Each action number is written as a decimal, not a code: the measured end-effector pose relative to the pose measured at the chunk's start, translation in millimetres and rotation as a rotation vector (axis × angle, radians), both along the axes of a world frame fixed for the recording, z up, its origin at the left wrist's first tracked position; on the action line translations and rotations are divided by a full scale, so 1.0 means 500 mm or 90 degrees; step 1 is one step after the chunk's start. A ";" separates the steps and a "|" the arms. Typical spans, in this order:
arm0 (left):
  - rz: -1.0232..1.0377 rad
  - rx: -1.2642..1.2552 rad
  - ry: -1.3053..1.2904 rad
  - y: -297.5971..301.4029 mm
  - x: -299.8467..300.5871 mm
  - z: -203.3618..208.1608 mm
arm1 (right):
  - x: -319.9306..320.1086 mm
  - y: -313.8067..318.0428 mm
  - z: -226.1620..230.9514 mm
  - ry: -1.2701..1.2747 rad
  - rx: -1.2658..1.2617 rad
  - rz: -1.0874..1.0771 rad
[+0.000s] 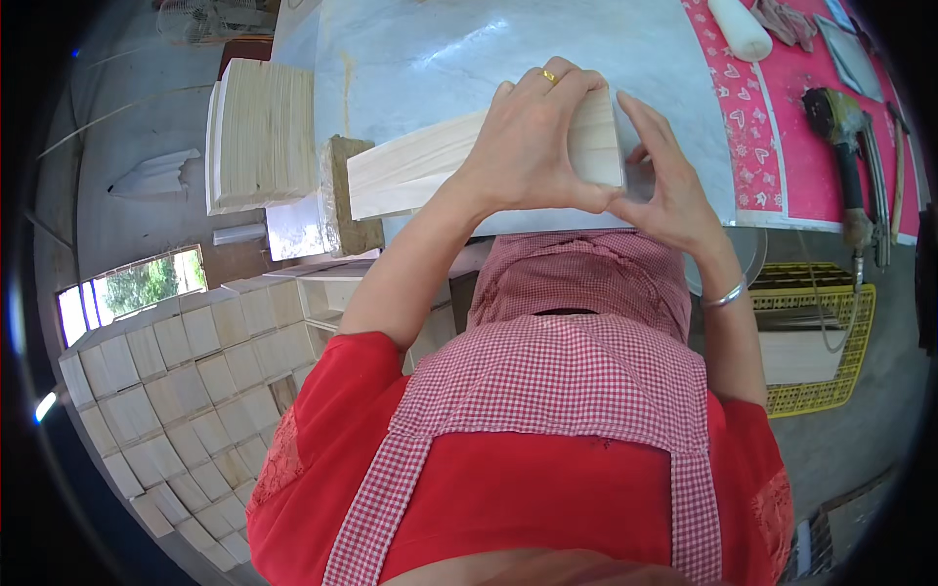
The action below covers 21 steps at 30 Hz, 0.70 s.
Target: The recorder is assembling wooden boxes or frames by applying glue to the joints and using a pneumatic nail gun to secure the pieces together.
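Observation:
Long pale wooden boards lie across the near part of the table, lined up roughly left to right. My left hand, with a gold ring, spans them near their right end, thumb at the near edge and fingers over the far edge. At that right end is my right hand, wearing a silver bangle; its forefinger and thumb are bent around the end's two corners. Both thumbs are close together at the near corner. My left hand and palm hide part of the boards. Their left end is beside a rough brown block.
A tall stack of thin boards stands left of the grey tabletop. On the pink cloth at right lie a nail gun, a hammer and a white roll. A yellow crate holds boards below right; stacked wooden boxes fill the lower left.

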<state>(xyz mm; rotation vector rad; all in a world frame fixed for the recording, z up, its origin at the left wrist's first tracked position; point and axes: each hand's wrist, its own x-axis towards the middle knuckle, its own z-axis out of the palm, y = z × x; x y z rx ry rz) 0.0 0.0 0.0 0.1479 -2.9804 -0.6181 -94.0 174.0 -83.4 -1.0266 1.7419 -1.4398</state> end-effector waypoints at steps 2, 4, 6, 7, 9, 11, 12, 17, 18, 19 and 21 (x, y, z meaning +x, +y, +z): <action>-0.001 -0.004 0.000 0.000 -0.001 0.001 | 0.014 0.008 0.008 0.038 -0.082 -0.024; -0.002 -0.007 0.001 0.002 0.003 0.001 | 0.020 0.005 0.010 0.058 -0.124 -0.037; -0.001 -0.006 0.000 0.001 0.002 0.000 | 0.012 -0.008 0.008 0.120 -0.160 -0.048; -0.001 -0.005 -0.001 0.001 0.001 0.001 | 0.011 -0.011 0.008 0.151 -0.178 -0.054; -0.006 -0.003 0.006 0.002 -0.006 0.001 | 0.012 -0.009 0.012 0.149 -0.181 -0.057; -0.004 0.003 0.013 0.002 -0.001 -0.002 | 0.023 -0.006 0.014 0.138 -0.187 -0.049; -0.002 0.004 0.012 0.002 0.000 -0.003 | 0.031 0.002 0.018 0.137 -0.187 -0.048; 0.002 0.004 0.020 0.002 -0.001 -0.002 | 0.094 0.070 0.047 0.110 -0.151 -0.059; 0.002 0.006 0.018 0.001 0.000 -0.003 | 0.103 0.078 0.049 0.115 -0.139 -0.064; 0.003 0.007 0.017 0.000 0.000 -0.003 | 0.107 0.082 0.050 0.119 -0.129 -0.068; -0.002 0.011 0.019 -0.002 -0.003 -0.004 | 0.110 0.082 0.040 0.146 -0.129 -0.082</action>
